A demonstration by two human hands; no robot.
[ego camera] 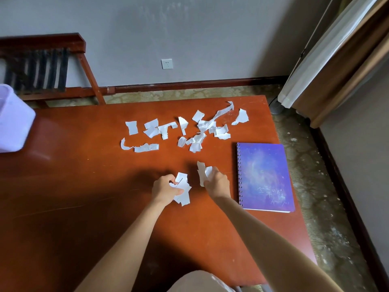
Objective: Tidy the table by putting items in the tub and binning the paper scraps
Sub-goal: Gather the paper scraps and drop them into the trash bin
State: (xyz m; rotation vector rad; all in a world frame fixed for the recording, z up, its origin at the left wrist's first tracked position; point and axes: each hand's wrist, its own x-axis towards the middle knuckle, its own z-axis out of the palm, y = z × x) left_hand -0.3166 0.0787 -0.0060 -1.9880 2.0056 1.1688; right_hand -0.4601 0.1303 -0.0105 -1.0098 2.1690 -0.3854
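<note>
Knee in pale cloth (197, 281): at near edge of table (84, 186), below-left of notebook (264, 175).
Left hand (166, 188): left of notebook, fingers curled round bunch of white scraps (183, 190).
Right hand (216, 182): just left of notebook, fist clamped on second wad (203, 171).
Loose scraps (179, 129): scattered beyond notebook and to its left, flat on table.
Lilac container (12, 119): far left of notebook, probably tub.
Step, judged: gathering scraps, partway.
Next: collect loose litter, carry to bin; no bin in view. Notebook likely tub-bound.
</note>
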